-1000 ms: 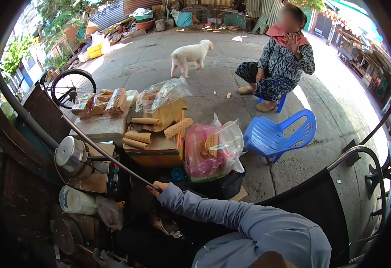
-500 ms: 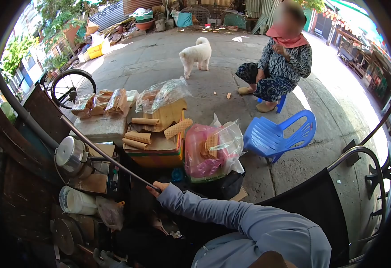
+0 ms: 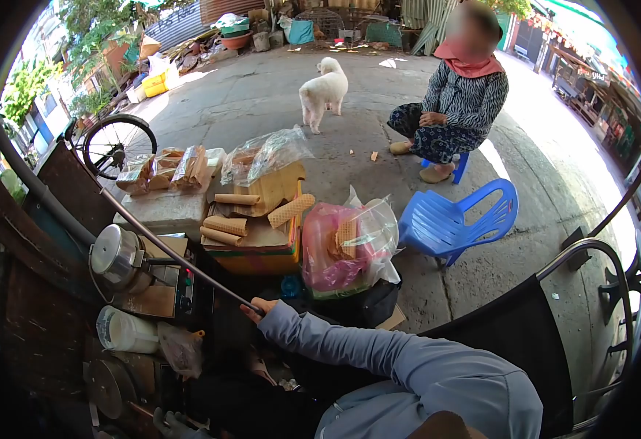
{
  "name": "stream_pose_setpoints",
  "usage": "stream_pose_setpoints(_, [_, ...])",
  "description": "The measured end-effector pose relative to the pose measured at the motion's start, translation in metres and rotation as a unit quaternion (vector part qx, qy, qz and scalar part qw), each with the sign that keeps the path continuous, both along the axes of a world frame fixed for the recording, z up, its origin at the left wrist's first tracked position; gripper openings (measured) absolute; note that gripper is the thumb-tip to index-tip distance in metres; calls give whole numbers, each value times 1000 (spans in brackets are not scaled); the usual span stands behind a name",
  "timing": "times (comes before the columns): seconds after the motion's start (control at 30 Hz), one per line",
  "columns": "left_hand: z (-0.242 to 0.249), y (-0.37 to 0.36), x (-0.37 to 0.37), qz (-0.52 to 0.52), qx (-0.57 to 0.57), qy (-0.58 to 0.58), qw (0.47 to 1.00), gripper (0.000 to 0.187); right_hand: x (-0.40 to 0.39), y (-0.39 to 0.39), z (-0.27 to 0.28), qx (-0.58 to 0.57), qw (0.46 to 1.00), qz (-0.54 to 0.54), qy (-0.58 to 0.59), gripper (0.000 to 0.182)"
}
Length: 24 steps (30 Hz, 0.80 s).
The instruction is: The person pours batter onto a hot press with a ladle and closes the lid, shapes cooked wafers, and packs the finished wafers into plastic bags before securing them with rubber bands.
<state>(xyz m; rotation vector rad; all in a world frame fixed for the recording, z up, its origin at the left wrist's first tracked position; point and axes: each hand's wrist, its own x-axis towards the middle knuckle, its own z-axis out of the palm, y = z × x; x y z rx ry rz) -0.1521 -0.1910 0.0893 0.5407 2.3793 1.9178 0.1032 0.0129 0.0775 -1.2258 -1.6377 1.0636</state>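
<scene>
My right hand (image 3: 260, 309), at the end of a blue-grey sleeve, is closed around the near end of a long thin metal rod (image 3: 181, 256). The rod slants up and left, past a round silver lidded pan (image 3: 114, 254). At the bottom edge, my left hand (image 3: 170, 423), in a grey glove, is partly cut off. Its fingers appear curled over a thin wooden handle (image 3: 142, 410), beside a dark round metal plate (image 3: 111, 388). A white tub (image 3: 126, 329) and a plastic bag (image 3: 181, 347) stand between the plate and the pan.
Rolled wafers (image 3: 225, 225) lie on a cardboard-topped box (image 3: 254, 260). Beside it are a pink plastic bag (image 3: 324, 241) and a blue chair (image 3: 459, 219). Bagged wafers (image 3: 190, 170) rest on a pale block. Farther off are a seated person (image 3: 452, 110), a white dog (image 3: 324, 93) and a bicycle wheel (image 3: 119, 146).
The seated person has lowered a raised hand to the lap. The dog has shifted slightly and turned its head. A red light now shows beside the silver pan. My hands look unmoved.
</scene>
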Motion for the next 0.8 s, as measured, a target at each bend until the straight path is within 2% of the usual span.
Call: stream_pose_setpoints(0.8, [2, 1, 1, -9, -18, -12, 1000, 25, 1, -1, 1, -7, 1000, 6, 4, 33])
